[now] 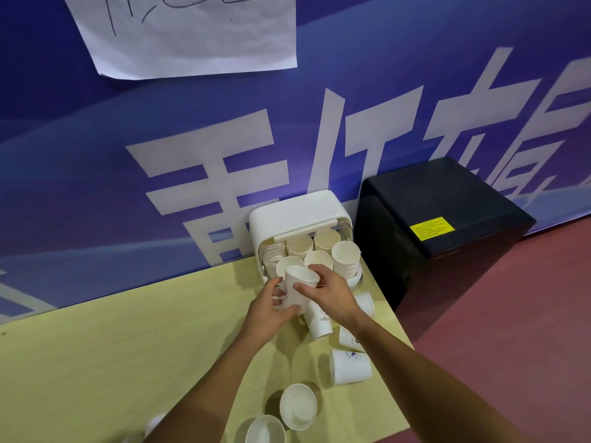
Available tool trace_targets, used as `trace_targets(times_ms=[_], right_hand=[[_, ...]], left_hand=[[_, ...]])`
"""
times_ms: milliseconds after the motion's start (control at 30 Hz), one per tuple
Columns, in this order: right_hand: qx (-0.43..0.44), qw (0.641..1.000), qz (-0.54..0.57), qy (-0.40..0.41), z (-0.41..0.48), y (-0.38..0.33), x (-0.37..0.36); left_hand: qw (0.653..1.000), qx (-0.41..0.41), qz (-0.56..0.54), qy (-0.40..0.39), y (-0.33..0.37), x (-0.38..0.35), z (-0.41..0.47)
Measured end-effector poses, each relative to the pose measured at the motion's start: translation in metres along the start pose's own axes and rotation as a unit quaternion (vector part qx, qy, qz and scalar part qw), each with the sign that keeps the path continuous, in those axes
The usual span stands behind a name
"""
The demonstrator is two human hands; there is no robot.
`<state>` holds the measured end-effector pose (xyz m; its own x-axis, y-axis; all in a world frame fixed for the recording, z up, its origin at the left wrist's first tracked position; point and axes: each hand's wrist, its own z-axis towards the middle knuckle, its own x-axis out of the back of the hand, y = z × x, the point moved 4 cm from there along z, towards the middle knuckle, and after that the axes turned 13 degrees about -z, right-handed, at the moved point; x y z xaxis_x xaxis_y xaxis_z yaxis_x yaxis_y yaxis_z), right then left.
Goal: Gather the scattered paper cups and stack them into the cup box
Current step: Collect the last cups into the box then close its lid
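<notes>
So one white paper cup (297,290) is held up at mid-frame, just in front of the open cup box (297,212). The left hand (270,311) is curled round its lower part, and the right hand (331,295) pinches it up near the rim. The box already has stacks (345,257) in it. Loose cups (350,366) lie lower right on the yellow table (96,362), with a black cabinet (447,199) to the right.
</notes>
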<state>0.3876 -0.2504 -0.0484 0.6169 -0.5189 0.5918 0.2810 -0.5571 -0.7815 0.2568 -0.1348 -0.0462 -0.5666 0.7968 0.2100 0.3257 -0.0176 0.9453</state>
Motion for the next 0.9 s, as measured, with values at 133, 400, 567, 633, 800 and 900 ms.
trace_targets(times_ms=[133, 400, 567, 633, 800, 900], right_hand=[[-0.013, 0.996, 0.022, 0.083, 0.003, 0.000, 0.022], [-0.020, 0.987, -0.028, 0.158, 0.029, -0.006, 0.037], [-0.010, 0.989, -0.082, 0.126, 0.035, -0.008, 0.022], [-0.017, 0.989, -0.085, 0.122, 0.039, -0.006, 0.018], [-0.024, 0.987, -0.115, 0.108, 0.046, -0.005, 0.012], [-0.026, 0.981, -0.149, 0.121, 0.045, -0.004, 0.010]], left_hand=[[1.000, 0.018, -0.003, -0.002, -0.012, 0.003, -0.002], [0.998, 0.056, 0.019, 0.024, -0.034, 0.029, -0.013], [0.996, 0.069, 0.027, 0.043, -0.043, 0.046, -0.015], [0.996, 0.071, 0.029, 0.049, -0.046, 0.050, -0.015], [0.995, 0.075, 0.029, 0.060, -0.053, 0.057, -0.014], [0.995, 0.075, 0.033, 0.059, -0.057, 0.060, -0.013]])
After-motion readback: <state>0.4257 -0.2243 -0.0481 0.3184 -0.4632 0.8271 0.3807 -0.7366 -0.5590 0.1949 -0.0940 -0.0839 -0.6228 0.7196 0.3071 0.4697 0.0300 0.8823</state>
